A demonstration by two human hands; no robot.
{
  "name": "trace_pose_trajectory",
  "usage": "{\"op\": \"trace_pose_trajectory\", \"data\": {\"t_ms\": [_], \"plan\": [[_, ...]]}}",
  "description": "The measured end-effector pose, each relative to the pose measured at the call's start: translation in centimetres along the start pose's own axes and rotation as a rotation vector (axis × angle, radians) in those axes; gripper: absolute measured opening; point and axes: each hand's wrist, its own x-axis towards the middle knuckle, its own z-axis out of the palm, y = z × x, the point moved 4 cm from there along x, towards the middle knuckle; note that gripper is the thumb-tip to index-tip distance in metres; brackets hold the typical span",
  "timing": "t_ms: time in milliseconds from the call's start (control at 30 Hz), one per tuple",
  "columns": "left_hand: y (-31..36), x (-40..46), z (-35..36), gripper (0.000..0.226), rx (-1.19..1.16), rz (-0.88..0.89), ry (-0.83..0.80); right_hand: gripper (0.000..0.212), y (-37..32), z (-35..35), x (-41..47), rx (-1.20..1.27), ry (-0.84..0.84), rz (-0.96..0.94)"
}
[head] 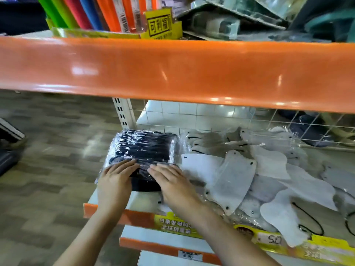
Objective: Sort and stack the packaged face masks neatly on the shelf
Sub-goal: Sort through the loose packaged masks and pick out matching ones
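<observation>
Black mask pack [143,148]: crinkly glossy plastic wrap; shelf edge [172,70]: glossy orange.

Shelf [142,202] under packaged masks [238,179]

Stack of black masks in clear wrap [143,148] sits at the shelf's [146,203] left end, loose grey packaged masks [236,175] sprawled messily to its right.
</observation>
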Motion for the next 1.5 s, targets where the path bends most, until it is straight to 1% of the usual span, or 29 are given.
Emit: {"op": "trace_pose_trajectory", "data": {"t_ms": [67,167,300,400,467,533,600,633,667,700,767,833,967,1100,1167,1200,1267,1367,1500], "plan": [[-1.9,-1.0,0.5,0.043,0.028,-0.044,-0.040,0.069,-0.9,1.1,0.3,0.010,-0.071,0.001],[-3.8,-2.1,1.7,0.047,0.096,-0.072,-0.134,0.064,-1.5,2.4,0.5,0.093,-0.206,0.052],[-5.0,-3.1,2.9,0.053,0.128,-0.146,-0.306,0.049,-1.4,3.3,0.4,0.045,-0.289,0.107],[-5.5,-3.1,3.4,0.055,0.130,-0.173,-0.429,0.054,-1.4,3.6,0.5,0.000,-0.356,0.108],[-5.8,-3.1,3.8,0.064,0.166,-0.127,-0.490,0.055,-1.3,3.5,0.6,-0.020,-0.381,0.106],[-6.0,-3.0,4.0,0.086,0.157,-0.113,-0.536,0.054,-1.1,3.4,0.8,-0.031,-0.381,0.109],[-6.2,-2.9,3.9,0.102,0.145,-0.096,-0.527,0.054,-1.1,3.3,0.9,-0.040,-0.388,0.113],[-6.1,-2.7,3.8,0.104,0.138,-0.081,-0.508,0.054,-1.0,3.4,0.9,-0.041,-0.396,0.115],[-6.0,-2.6,3.6,0.102,0.124,-0.076,-0.504,0.054,-0.9,3.4,1.0,-0.041,-0.398,0.120],[-5.9,-2.4,3.6,0.097,0.113,-0.086,-0.506,0.054,-0.8,3.4,1.1,-0.040,-0.394,0.129],[-5.9,-2.2,3.9,0.078,0.101,-0.099,-0.521,0.053,-0.7,3.5,1.3,-0.037,-0.367,0.150],[-5.7,-2.0,4.1,0.069,0.093,-0.097,-0.497,0.052,-0.5,3.6,1.5,-0.031,-0.329,0.173],[-5.8,-1.7,4.5,0.066,0.105,-0.109,-0.457,0.051,-0.4,3.6,2.0,-0.037,-0.247,0.192],[-5.9,-1.9,4.5,0.062,0.133,-0.085,-0.425,0.049,-0.4,4.0,1.9,-0.052,-0.214,0.178],[-6.0,-2.1,4.3,0.051,0.171,-0.054,-0.391,0.041,-0.5,4.1,1.8,-0.082,-0.182,0.158],[-6.0,-2.2,4.1,0.051,0.188,-0.043,-0.378,0.035,-0.5,4.0,1.8,-0.103,-0.140,0.139],[-6.0,-2.3,3.7,0.058,0.190,-0.016,-0.328,0.025,-1.0,3.8,1.8,-0.112,-0.083,0.081],[-5.9,-2.5,2.9,0.058,0.156,-0.006,-0.245,0.022,-1.4,3.7,1.7,-0.123,-0.071,0.008],[-6.2,-2.4,2.5,0.057,0.142,-0.028,-0.251,0.023,-1.1,4.2,1.7,-0.130,-0.091,0.016]]}}
